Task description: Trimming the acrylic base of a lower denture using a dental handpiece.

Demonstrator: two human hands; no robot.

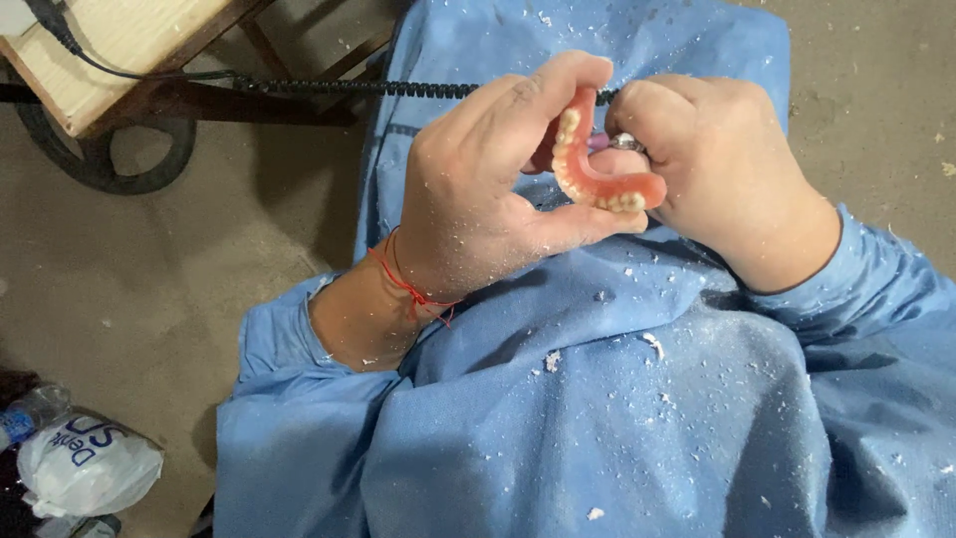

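My left hand (488, 189) grips a pink denture (590, 171) with a row of pale teeth, pinched between thumb and fingers, held over my lap. A thin red string circles that wrist. My right hand (712, 164) is closed around a small metal-tipped handpiece (625, 142), whose tip meets the denture's inner side. A black coiled cable (329, 87) runs from the tool off to the left. Both hands and my blue gown (617, 399) are sprinkled with white dust and chips.
A wooden bench corner (110, 60) stands at the upper left above a dark ring-shaped part (100, 164). On the concrete floor at lower left lie a white plastic bag (85, 463) and a plastic bottle (28, 410).
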